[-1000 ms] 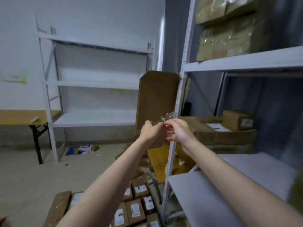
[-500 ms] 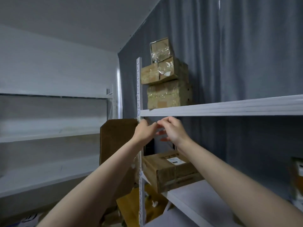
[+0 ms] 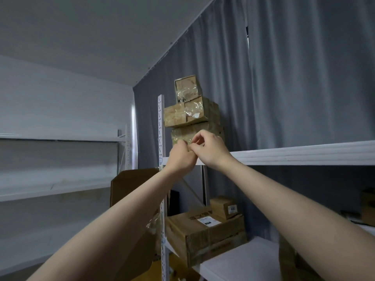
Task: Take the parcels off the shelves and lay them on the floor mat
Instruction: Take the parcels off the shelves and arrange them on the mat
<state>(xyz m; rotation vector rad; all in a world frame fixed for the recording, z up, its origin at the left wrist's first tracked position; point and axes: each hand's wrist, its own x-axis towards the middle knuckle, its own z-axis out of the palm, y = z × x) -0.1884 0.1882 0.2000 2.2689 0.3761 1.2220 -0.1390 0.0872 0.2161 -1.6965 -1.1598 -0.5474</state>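
Note:
Three tape-wrapped cardboard parcels are stacked at the left end of the white top shelf (image 3: 304, 153): a small one (image 3: 186, 88) on a middle one (image 3: 190, 112) on a bottom one (image 3: 178, 132). My left hand (image 3: 180, 157) and right hand (image 3: 211, 147) are raised together in front of the bottom parcel, fingers curled, fingertips meeting. They pinch a small clear plastic scrap that barely shows between them. Neither hand holds a parcel. One shelf down lie a large labelled parcel (image 3: 205, 234) and a smaller one (image 3: 225, 207). The floor mat is out of view.
A perforated white upright (image 3: 161, 122) stands just left of my hands. Behind it leans an open brown carton (image 3: 129, 183). White shelving (image 3: 50, 185) runs along the left wall. A grey curtain (image 3: 284, 88) hangs behind the rack. Another box (image 3: 367, 205) sits at the right edge.
My view has tilted up from the floor and lower shelves to the top shelf. Both hands, still joined, rose from the lower shelf's height to the bottom of the parcel stack.

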